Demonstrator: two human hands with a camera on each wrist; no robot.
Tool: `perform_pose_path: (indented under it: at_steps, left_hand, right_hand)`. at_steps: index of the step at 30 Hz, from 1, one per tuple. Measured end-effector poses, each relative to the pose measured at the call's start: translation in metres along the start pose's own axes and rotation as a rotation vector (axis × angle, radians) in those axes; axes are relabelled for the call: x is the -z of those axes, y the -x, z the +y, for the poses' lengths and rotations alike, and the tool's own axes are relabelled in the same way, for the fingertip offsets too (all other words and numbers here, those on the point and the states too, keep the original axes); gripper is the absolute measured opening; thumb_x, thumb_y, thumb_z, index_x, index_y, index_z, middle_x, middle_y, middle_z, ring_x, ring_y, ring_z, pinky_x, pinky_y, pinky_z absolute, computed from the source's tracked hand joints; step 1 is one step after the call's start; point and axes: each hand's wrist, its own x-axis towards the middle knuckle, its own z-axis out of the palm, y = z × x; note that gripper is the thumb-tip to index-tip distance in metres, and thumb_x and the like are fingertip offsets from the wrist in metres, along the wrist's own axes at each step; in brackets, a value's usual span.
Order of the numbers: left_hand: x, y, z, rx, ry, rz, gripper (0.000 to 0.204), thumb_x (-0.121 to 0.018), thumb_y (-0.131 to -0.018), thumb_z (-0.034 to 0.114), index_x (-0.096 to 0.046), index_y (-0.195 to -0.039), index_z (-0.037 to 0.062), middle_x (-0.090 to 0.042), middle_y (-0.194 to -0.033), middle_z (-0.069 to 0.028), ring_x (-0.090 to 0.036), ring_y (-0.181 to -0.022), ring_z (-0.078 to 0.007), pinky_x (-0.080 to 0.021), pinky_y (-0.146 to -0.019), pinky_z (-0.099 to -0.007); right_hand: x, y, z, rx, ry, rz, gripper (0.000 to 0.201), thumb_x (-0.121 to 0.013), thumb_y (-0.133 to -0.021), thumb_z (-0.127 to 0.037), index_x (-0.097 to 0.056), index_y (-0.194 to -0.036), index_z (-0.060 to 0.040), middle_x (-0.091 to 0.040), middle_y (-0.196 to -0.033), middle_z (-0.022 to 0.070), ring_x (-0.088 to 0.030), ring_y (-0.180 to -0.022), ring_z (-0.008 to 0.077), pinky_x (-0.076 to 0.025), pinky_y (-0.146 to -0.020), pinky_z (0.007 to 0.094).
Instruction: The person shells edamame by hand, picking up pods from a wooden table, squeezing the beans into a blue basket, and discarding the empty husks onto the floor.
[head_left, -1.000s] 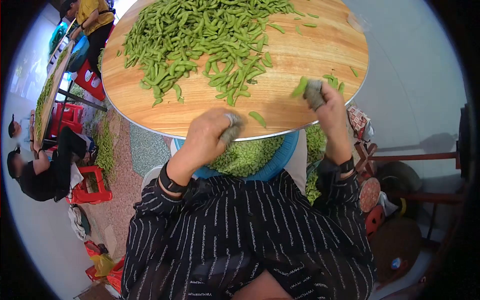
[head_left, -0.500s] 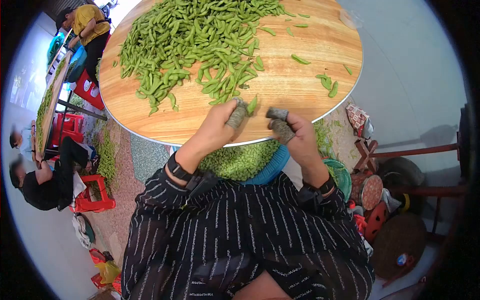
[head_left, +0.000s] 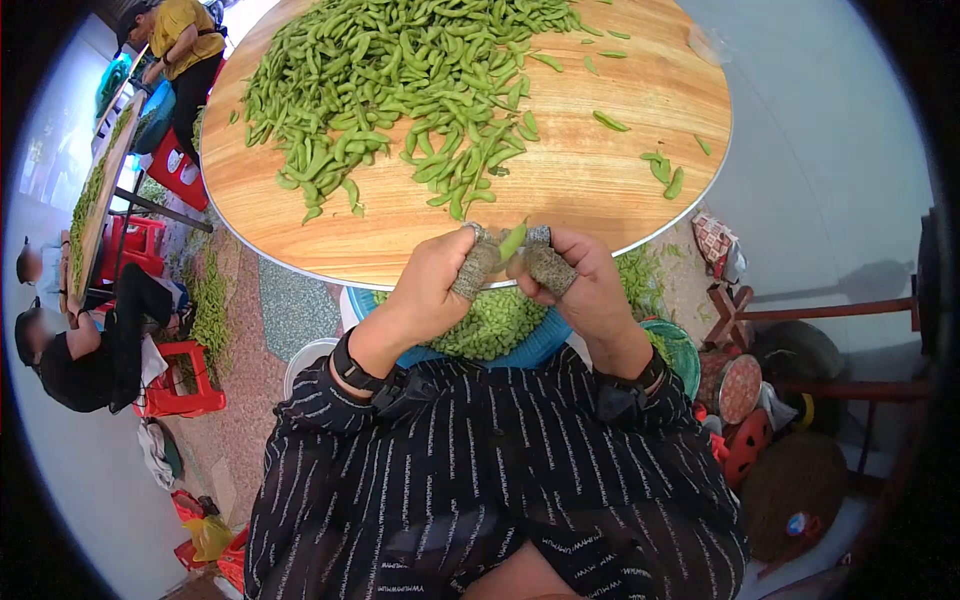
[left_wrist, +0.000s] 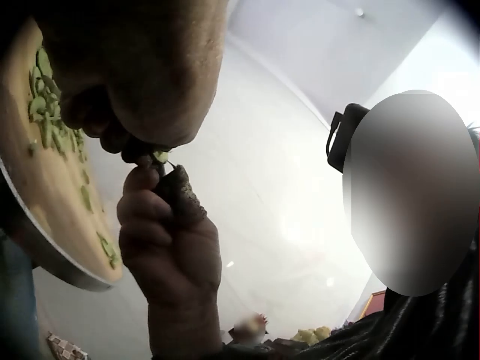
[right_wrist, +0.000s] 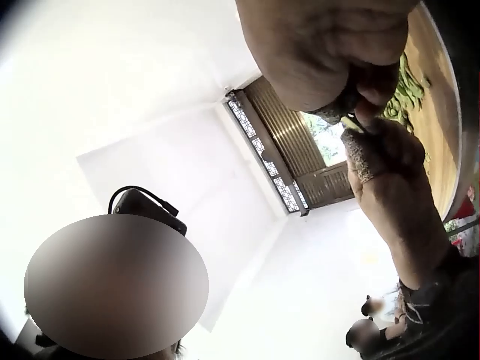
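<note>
Two hands meet above the near edge of a round wooden table (head_left: 570,180), a single green pod (head_left: 513,241) between their fingertips. The left hand (head_left: 432,283) is nearly closed, wrapped thumb and curled fingers pinching the pod from one side; the right hand (head_left: 592,292), fingers likewise curled and tips wrapped, appears to pinch it from the other, though the wrist views are too dark to show exactly where each tip presses. Beneath the table's rim, a blue basin (head_left: 535,345) holds loose green beans (head_left: 490,325). The risk lies in the small grip: thick finger wraps likely dull the feel, so the pod could slip or twist free. Too hard a squeeze might crush the beans inside or shoot one wide of the basin, onto the lap or the floor. The basin sits partly under the tabletop, and a bean released too far forward could land on the wood instead. A large heap of pods (head_left: 400,70) spreads farther back, its nearest ones close to the left hand and liable to be nudged by a stray knuckle.
</note>
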Motion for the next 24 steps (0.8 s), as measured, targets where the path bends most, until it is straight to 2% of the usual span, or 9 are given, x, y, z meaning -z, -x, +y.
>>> perform_pose_path:
  at_steps: [2, 9, 15, 17, 20, 22, 23, 24]
  left_hand:
    - [0.001, 0.001, -0.001, -0.004, -0.028, -0.024, 0.016, -0.049, -0.068, -0.001, -0.046, -0.084, -0.0017, -0.050, -0.071, -0.0202, -0.051, -0.073, -0.0400, -0.041, -0.060, -0.0364]
    - [0.004, 0.002, -0.005, -0.016, -0.043, -0.101, 0.014, -0.049, -0.069, 0.001, -0.046, -0.082, -0.0012, -0.050, -0.072, -0.0195, -0.050, -0.071, -0.0397, -0.040, -0.059, -0.0377]
    - [0.004, 0.004, -0.007, 0.003, 0.039, -0.108, 0.011, -0.048, -0.073, 0.002, -0.046, -0.083, -0.0017, -0.051, -0.075, -0.0203, -0.051, -0.072, -0.0392, -0.041, -0.060, -0.0362]
    - [0.003, 0.004, -0.007, 0.005, 0.048, -0.101, 0.010, -0.048, -0.074, 0.002, -0.047, -0.084, -0.0018, -0.052, -0.076, -0.0203, -0.051, -0.072, -0.0389, -0.041, -0.061, -0.0357]
    - [0.003, 0.004, -0.003, 0.046, 0.092, -0.097, 0.011, -0.050, -0.076, 0.005, -0.048, -0.085, -0.0017, -0.053, -0.077, -0.0195, -0.052, -0.073, -0.0374, -0.042, -0.061, -0.0365]
    - [0.001, 0.005, 0.009, 0.051, -0.252, -0.056, 0.017, -0.053, -0.076, 0.008, -0.049, -0.088, -0.0018, -0.054, -0.076, -0.0182, -0.053, -0.072, -0.0360, -0.043, -0.060, -0.0379]
    - [-0.002, 0.006, 0.009, 0.052, -0.252, -0.057, 0.017, -0.053, -0.076, 0.008, -0.049, -0.088, -0.0018, -0.054, -0.076, -0.0182, -0.053, -0.072, -0.0360, -0.043, -0.060, -0.0379]
    - [-0.004, 0.008, 0.010, 0.008, -0.446, -0.052, 0.019, -0.055, -0.076, 0.011, -0.050, -0.090, -0.0012, -0.055, -0.076, -0.0176, -0.054, -0.072, -0.0347, -0.043, -0.060, -0.0383]
  right_hand:
    - [0.001, 0.001, -0.002, -0.023, -0.081, 0.009, 0.010, -0.052, -0.080, -0.005, -0.057, -0.089, -0.0030, -0.055, -0.072, -0.0028, -0.048, -0.060, 0.0025, -0.036, -0.050, 0.0147]
    - [0.007, 0.000, 0.001, -0.017, -0.023, -0.085, 0.009, -0.052, -0.080, -0.006, -0.058, -0.087, -0.0030, -0.054, -0.070, -0.0028, -0.046, -0.058, 0.0028, -0.034, -0.048, 0.0156]
    - [0.002, 0.000, -0.001, 0.001, 0.099, -0.024, 0.010, -0.049, -0.078, -0.001, -0.057, -0.084, -0.0020, -0.053, -0.068, -0.0025, -0.045, -0.059, 0.0040, -0.034, -0.052, 0.0173]
    - [0.003, -0.002, 0.006, 0.084, 0.101, -0.007, 0.013, -0.047, -0.076, 0.003, -0.057, -0.083, -0.0018, -0.053, -0.069, -0.0024, -0.045, -0.060, 0.0040, -0.034, -0.053, 0.0175]
    - [0.000, -0.002, 0.005, 0.038, 0.073, 0.059, 0.017, -0.044, -0.074, 0.005, -0.057, -0.084, -0.0017, -0.053, -0.069, -0.0024, -0.045, -0.061, 0.0043, -0.035, -0.054, 0.0178]
    - [-0.003, -0.001, 0.002, 0.038, 0.087, 0.069, 0.017, -0.044, -0.073, 0.006, -0.056, -0.084, -0.0014, -0.053, -0.070, -0.0023, -0.045, -0.061, 0.0043, -0.035, -0.054, 0.0179]
    - [-0.003, -0.001, 0.002, 0.037, 0.100, 0.079, 0.018, -0.044, -0.073, 0.006, -0.056, -0.084, -0.0012, -0.053, -0.070, -0.0022, -0.045, -0.061, 0.0044, -0.035, -0.054, 0.0180]
    - [-0.003, -0.001, 0.003, 0.037, 0.099, 0.078, 0.018, -0.044, -0.073, 0.006, -0.056, -0.084, -0.0012, -0.053, -0.070, -0.0022, -0.045, -0.061, 0.0044, -0.035, -0.054, 0.0180]
